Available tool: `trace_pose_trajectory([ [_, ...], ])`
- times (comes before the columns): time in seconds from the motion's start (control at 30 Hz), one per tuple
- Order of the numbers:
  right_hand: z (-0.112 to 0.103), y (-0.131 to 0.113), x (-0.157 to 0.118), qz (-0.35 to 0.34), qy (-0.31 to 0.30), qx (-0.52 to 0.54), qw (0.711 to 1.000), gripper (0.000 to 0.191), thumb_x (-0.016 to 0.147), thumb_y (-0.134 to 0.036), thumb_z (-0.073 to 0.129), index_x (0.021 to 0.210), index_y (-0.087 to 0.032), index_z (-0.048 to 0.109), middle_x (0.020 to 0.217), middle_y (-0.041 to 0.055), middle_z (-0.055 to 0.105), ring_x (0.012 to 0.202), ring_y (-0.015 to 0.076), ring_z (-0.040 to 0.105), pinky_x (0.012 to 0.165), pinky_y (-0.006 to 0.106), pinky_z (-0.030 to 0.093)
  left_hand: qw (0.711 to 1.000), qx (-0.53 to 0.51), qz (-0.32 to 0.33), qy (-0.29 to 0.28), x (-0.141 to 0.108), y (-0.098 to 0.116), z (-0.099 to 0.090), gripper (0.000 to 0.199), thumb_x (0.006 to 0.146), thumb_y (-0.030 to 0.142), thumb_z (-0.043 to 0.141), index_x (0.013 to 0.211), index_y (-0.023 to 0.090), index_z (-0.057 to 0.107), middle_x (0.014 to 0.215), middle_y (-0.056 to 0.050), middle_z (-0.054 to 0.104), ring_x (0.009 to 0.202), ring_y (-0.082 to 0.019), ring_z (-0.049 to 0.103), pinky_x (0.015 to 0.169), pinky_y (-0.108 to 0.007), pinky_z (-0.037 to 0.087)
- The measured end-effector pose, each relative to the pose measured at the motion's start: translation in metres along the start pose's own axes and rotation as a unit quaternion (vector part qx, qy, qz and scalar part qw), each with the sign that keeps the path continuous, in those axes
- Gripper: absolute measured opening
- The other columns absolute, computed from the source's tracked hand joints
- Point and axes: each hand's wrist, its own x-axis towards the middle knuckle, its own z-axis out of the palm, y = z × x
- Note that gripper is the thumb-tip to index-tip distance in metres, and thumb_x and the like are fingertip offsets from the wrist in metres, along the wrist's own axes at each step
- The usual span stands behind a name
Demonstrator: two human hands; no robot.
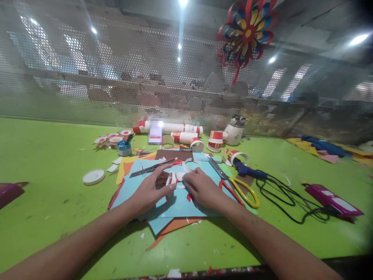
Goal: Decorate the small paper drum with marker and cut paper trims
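Note:
My left hand point(157, 186) is closed around a small white and red paper ring point(171, 179), thumb and fingers on its sides. Just to the right, my right hand point(198, 186) has its fingers bent together at a white paper piece point(180, 177) beside the ring. Both hands are over light blue paper point(145, 206), on a stack of coloured sheets. A curved white strip point(191, 165) lies behind them. Scissors point(233, 186) with red and yellow handles rest right of my right hand. A dark cutter-like tool point(154, 168) lies behind my left hand.
On the green table point(52, 233) are a blue glue gun point(247, 170) with a black cord, a magenta power strip point(335, 200), a white lid point(93, 177), a blue jar point(124, 147), stacked paper cups point(216, 140), a phone point(155, 132) and a white bottle point(234, 131).

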Motion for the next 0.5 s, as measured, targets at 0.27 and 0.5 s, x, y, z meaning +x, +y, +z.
trace_pose_trajectory([
  [0.27, -0.006, 0.011, 0.004, 0.033, 0.093, -0.003, 0.995, 0.02, 0.094, -0.016, 0.051, 0.101, -0.014, 0.07, 0.104, 0.01, 0.074, 0.096, 0.0244, 0.057, 0.09, 0.039, 0.044, 0.998, 0.023, 0.015, 0.056, 0.003, -0.007, -0.008, 0.06, 0.081, 0.044, 0.067, 0.13, 0.015, 0.05, 0.117, -0.013, 0.062, 0.107, -0.026, 0.061, 0.092, -0.042, 0.05],
  [0.5, -0.014, 0.043, 0.007, 0.093, 0.136, -0.044, 0.985, 0.019, 0.092, -0.017, 0.055, 0.098, -0.012, 0.072, 0.099, 0.0121, 0.075, 0.094, 0.0259, 0.063, 0.093, 0.043, 0.045, 0.996, 0.025, -0.003, 0.082, -0.001, 0.006, -0.006, 0.058, 0.08, 0.044, 0.068, 0.128, 0.016, 0.053, 0.117, -0.013, 0.064, 0.098, -0.026, 0.065, 0.082, -0.041, 0.056],
])
